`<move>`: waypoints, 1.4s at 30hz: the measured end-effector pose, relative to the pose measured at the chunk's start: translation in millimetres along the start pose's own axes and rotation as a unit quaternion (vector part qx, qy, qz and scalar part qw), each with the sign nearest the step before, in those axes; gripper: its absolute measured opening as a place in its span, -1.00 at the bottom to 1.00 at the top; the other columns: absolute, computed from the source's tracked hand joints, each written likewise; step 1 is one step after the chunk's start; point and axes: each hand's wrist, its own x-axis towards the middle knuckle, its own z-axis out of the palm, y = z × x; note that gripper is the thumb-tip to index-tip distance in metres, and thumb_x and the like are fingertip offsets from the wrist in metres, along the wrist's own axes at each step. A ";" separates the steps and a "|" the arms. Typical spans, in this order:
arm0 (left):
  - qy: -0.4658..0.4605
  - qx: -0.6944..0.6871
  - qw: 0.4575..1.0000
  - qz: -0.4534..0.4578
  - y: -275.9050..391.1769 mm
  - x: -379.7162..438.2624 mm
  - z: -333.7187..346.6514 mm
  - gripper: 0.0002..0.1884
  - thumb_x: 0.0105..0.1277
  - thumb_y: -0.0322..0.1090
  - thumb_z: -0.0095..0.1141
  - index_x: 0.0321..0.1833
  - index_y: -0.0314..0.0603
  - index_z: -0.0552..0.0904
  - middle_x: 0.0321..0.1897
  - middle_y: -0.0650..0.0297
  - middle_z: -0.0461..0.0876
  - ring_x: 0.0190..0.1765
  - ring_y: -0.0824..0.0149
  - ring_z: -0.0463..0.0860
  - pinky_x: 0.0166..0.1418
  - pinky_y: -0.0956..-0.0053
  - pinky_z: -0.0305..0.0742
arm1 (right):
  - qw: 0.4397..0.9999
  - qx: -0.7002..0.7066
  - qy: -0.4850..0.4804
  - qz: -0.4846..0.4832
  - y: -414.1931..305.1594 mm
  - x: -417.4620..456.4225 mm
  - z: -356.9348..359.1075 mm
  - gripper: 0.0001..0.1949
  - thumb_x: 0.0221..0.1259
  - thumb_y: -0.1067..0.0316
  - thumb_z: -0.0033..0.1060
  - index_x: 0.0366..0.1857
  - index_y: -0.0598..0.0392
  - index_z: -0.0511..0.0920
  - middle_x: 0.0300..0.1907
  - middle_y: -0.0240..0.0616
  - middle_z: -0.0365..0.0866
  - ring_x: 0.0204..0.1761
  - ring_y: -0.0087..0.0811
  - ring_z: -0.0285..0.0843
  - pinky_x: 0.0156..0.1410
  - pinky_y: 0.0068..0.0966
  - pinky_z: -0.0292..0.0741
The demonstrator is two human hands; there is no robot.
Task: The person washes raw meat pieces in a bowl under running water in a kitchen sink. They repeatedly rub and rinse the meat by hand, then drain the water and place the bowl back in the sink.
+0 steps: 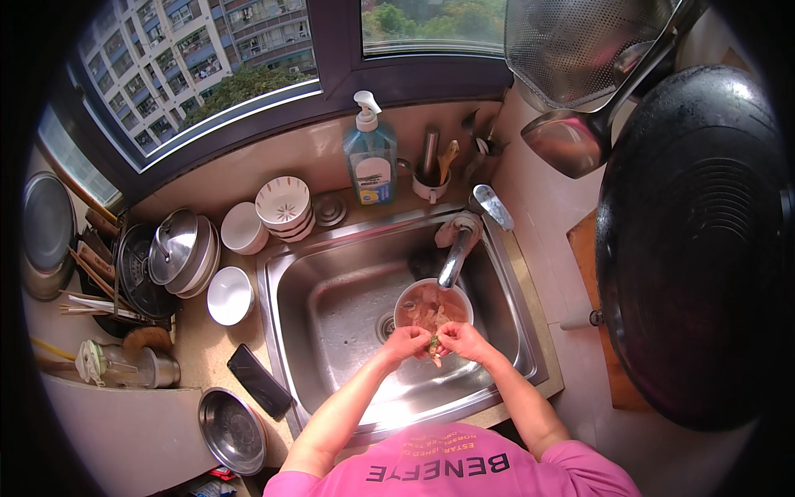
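Observation:
My left hand and my right hand meet over the near rim of a white bowl. Between their fingertips they pinch a small piece of what looks like raw meat, with a greenish patch on it. Pinkish water fills the bowl, and several pale raw pieces lie in it. The bowl stands in a stainless steel sink, right beside the drain. Above its far rim hangs the faucet spout; whether water runs is not plain.
A smartphone and a metal basin lie left of the sink. Behind it stand stacked bowls, a pump bottle and a utensil mug. A large black wok and a ladle hang on the right.

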 end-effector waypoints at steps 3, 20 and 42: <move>-0.002 -0.017 1.000 -0.014 0.8 -2.4 2.0 -0.81 0.27 -0.26 0.03 -0.29 -0.25 0.58 -0.47 0.31 0.60 -0.49 0.52 0.50 -0.39 0.66 0.40 | 0.999 0.008 -0.028 0.019 0.4 0.9 -4.1 -0.86 0.26 0.38 0.04 -0.29 0.24 0.50 -0.36 -0.24 0.60 -0.36 -0.50 0.60 -0.21 -0.59 0.59; -0.002 -0.070 0.997 -0.031 -4.5 -2.5 -3.0 -0.83 0.30 -0.27 0.03 -0.25 -0.24 0.56 -0.43 0.29 0.61 -0.49 0.52 0.53 -0.40 0.68 0.45 | 0.998 0.048 -0.034 0.022 -4.7 0.0 -2.7 -0.80 0.24 0.35 0.09 -0.21 0.28 0.53 -0.34 -0.23 0.60 -0.33 -0.51 0.59 -0.20 -0.59 0.61; 0.029 0.029 0.999 0.025 -7.6 -0.6 6.2 -0.83 0.22 -0.27 0.08 -0.37 -0.25 0.57 -0.53 0.31 0.58 -0.54 0.52 0.47 -0.47 0.65 0.35 | 0.994 -0.103 0.029 -0.003 -7.8 -1.8 3.8 -0.89 0.16 0.41 0.11 -0.38 0.24 0.54 -0.44 -0.35 0.58 -0.37 -0.58 0.57 -0.26 -0.65 0.56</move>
